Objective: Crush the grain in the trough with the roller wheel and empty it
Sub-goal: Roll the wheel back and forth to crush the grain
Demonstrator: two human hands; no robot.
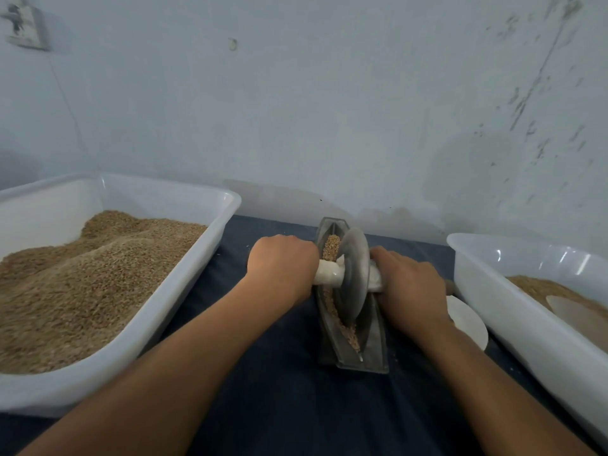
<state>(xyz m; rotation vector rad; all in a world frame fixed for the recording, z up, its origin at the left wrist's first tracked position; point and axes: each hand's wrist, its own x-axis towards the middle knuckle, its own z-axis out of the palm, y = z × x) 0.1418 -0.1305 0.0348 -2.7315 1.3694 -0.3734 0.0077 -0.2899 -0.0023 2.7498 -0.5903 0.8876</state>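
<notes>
A white plastic tub (214, 245) heaped with tan grain sits on the left, cut off by the frame edge, on a dark cloth (279, 406). A second tub (477, 291) on the right is half out of view. Between them lies the narrow grey metal trough (375, 340), boat-shaped, with grain (330, 246) along its groove. The metal roller wheel (353, 278) stands in it. The left hand (279, 263) and right hand (409, 284) each clasp its white-wrapped axle. A white disc (467, 320) shows partly behind the right wrist.

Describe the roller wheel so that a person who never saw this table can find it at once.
Between the two white tubs on the dark cloth lies a narrow grey trough. The roller wheel stands upright in it, its white handle gripped by the left hand and the right hand. It is the only metal disc there.
</notes>
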